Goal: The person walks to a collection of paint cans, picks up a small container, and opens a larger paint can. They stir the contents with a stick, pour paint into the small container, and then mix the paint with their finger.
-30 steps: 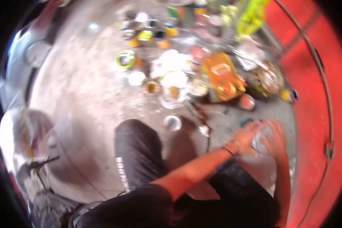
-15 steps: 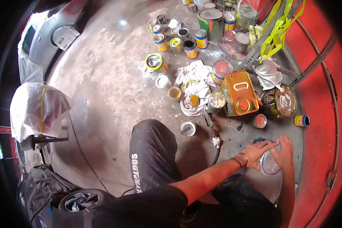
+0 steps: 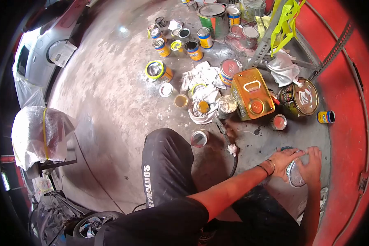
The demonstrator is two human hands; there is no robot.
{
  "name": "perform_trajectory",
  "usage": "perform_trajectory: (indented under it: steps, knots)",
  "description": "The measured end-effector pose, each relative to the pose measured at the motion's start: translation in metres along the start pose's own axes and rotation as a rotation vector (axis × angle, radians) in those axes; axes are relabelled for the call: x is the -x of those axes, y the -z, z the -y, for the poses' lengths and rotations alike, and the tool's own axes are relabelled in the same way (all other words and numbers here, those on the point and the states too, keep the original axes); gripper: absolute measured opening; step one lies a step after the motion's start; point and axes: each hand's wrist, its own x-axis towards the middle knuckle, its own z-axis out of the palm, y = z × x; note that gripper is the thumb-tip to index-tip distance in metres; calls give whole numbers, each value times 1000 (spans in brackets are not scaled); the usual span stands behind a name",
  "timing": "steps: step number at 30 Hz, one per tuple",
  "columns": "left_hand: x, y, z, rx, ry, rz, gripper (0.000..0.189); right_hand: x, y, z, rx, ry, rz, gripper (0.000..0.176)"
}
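Observation:
At the lower right, a round paint can (image 3: 296,175) with a smeared metal lid sits low over the floor. My left hand (image 3: 283,162), with bracelets at the wrist, wraps the near left side of its rim. Across from it, my right hand (image 3: 310,167) grips the can's right edge, its thumb lying over the lid. The two hands meet at the top of the rim, fingers close together, covering part of the can. A dark blue-green patch shows just behind the fingers of my left hand.
A gold square tin (image 3: 254,94), a large paint-smeared can (image 3: 300,98) and a small yellow-blue can (image 3: 326,117) stand beyond my hands. White rags (image 3: 206,98) lie among several open cans. A black hose (image 3: 234,167) crosses the floor. The red wall (image 3: 348,135) runs along the right.
My view has shifted slightly, so the floor items sit further left. Both hands stay on the can, which appears a little further right with its lid tilted somewhat differently.

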Motion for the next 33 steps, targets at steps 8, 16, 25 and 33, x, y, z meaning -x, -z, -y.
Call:
perform_trajectory:
  steps: [8, 16, 25, 33]
  knots:
    - [4, 6, -1, -43, 5, 21, 144, 8, -2, -3, -53, -8, -12, 48]
    - [3, -4, 5, -84, 23, 11, 145, -3, 2, -5, -27, -33, 80, 46]
    - [1, -7, 9, -47, -56, 12, 143, 19, 3, -12, -54, -83, 86, 59]
    - [-9, -6, 16, -27, -66, -6, 142, 53, 7, -18, -121, -117, 141, 117]
